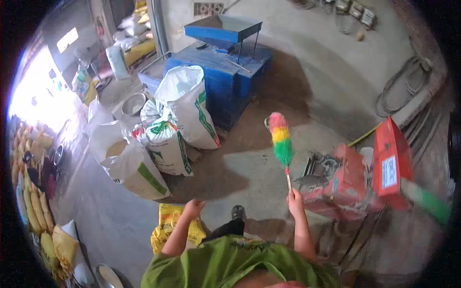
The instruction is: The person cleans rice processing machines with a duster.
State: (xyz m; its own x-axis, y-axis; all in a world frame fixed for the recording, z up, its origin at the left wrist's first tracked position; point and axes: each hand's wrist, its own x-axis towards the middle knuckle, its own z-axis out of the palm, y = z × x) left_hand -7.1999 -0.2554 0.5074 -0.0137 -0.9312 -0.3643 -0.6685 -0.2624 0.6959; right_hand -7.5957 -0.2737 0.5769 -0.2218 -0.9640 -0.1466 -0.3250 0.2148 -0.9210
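Observation:
My right hand (pixel 296 200) is closed around the thin handle of a feather duster (pixel 281 141). The duster points up and away from me, its fluffy head banded in pink, yellow and green. To the right of that hand stands a dusty red machine (pixel 348 175) with a tall red hopper (pixel 391 156). The duster is apart from it. My left hand (pixel 194 209) is raised in a loose fist, with nothing seen in it. Below it, a yellow printed sack (pixel 177 228) lies on the floor beside my feet.
Open white sacks (pixel 137 168) and a gathered one (pixel 165 144) stand ahead on the left. Behind them is a blue machine (pixel 221 72) with a tray-like top. Hoses (pixel 406 86) hang on the right wall. Filled sacks (pixel 33 206) line the left side, near a metal bowl (pixel 108 276).

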